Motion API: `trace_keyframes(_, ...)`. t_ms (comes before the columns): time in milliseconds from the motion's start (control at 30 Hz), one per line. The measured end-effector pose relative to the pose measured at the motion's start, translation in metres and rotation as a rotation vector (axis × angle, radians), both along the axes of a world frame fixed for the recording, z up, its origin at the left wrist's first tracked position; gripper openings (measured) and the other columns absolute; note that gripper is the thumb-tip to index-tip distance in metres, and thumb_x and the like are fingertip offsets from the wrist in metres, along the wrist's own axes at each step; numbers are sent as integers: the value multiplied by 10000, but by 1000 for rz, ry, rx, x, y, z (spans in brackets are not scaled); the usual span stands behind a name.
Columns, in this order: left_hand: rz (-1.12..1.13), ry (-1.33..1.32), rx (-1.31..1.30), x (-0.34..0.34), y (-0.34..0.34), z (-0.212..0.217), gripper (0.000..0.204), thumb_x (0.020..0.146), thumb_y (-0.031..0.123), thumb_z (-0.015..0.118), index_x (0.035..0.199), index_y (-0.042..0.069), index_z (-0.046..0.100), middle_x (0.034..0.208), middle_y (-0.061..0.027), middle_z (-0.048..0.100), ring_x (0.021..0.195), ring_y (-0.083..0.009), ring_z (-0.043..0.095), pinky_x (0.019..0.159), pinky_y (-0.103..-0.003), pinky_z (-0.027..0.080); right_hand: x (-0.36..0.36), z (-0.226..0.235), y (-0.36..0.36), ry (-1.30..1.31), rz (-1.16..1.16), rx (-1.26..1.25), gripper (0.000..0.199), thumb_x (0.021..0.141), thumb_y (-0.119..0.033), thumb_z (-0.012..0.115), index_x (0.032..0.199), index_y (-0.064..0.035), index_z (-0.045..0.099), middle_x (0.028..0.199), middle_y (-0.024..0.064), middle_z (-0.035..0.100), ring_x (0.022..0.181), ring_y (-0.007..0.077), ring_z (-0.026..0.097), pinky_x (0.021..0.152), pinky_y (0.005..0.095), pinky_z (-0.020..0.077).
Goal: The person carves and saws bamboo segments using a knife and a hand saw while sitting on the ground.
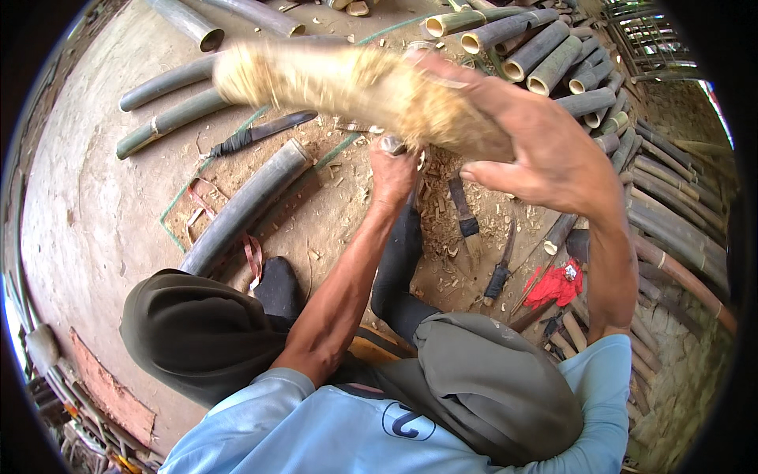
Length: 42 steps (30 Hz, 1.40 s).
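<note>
The grip of the right hand [545,142] is spread broadly around one end of a thick, frayed wooden club [339,91], its thumb along the lower side. The club is blurred and hangs above the ground [79,189], stretching away toward the person's left. Below it, the left hand [392,175] is curled tightly round a short rod [391,144] whose metal end shows above the fist; the rest of the rod is too hidden to tell. Pale wood chips [430,209] lie around that fist. A large knife [280,126] lies to the fist's left, near a dark bamboo pole [245,209]. A red cloth [559,284] lies to its right, and cut bamboo [557,67] is piled farther off.
</note>
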<state>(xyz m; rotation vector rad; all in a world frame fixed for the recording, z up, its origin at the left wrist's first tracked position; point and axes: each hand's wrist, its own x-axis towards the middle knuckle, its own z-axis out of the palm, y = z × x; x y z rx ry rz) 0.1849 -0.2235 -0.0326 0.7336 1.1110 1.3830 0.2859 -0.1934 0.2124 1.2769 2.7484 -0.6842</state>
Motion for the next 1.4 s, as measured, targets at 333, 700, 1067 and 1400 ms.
trace_keyframes(333,62,-337,30,-14,-1,15,140,875,65,658,769,-25,644,708,-42,578,660,-121,491,657,-291,435,28,-3,-6,268,-74,-10,988,706,77,745,1579,-92,314,1615,139,360,1470,266,372,1216,380,301)
trace_keyframes(700,110,-348,77,-7,5,6,172,877,123,652,778,-7,709,661,-11,617,601,-81,523,553,-246,424,16,-12,-1,246,23,65,1035,680,24,794,1580,-158,318,1603,104,388,1442,270,426,1198,387,360)
trace_keyframes(1067,47,-338,107,-1,17,-14,228,923,200,723,1047,21,654,893,-21,675,764,-113,619,620,-300,508,-3,-18,8,-42,70,160,916,775,-95,720,1571,-329,332,935,166,638,880,358,666,842,467,548)
trace_keyframes(1400,-442,597,531,58,20,-20,571,710,356,791,1175,52,660,1123,-172,701,1054,-300,682,894,-368,556,33,-27,-34,135,-325,-12,1023,729,-45,745,1603,-240,250,1481,196,490,1281,331,566,1081,445,467)
